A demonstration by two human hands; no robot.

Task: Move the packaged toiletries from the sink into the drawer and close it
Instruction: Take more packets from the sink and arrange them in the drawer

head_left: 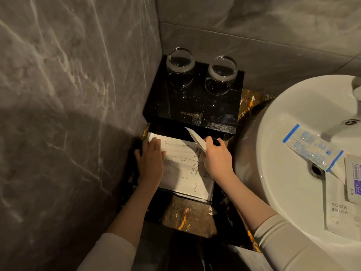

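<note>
The drawer (210,196) of a black box (193,102) stands pulled out, holding white packets marked TOOTH BRUSH (185,151) and COMB (197,187). My left hand (150,163) lies flat on the packets at the drawer's left side. My right hand (214,155) pinches a white packet (196,137), tilted on edge over the drawer's back right. In the white sink (289,122) at the right lie a clear blue-edged packet (312,148), a white TOOTH BRUSH packet (339,210) and a white and purple sachet (354,178).
Two upturned glasses (180,65) (220,75) stand on top of the black box. Grey marble walls close in on the left and behind. The box sits on a dark gold-veined counter (187,216). The tap (356,85) shows at the right edge.
</note>
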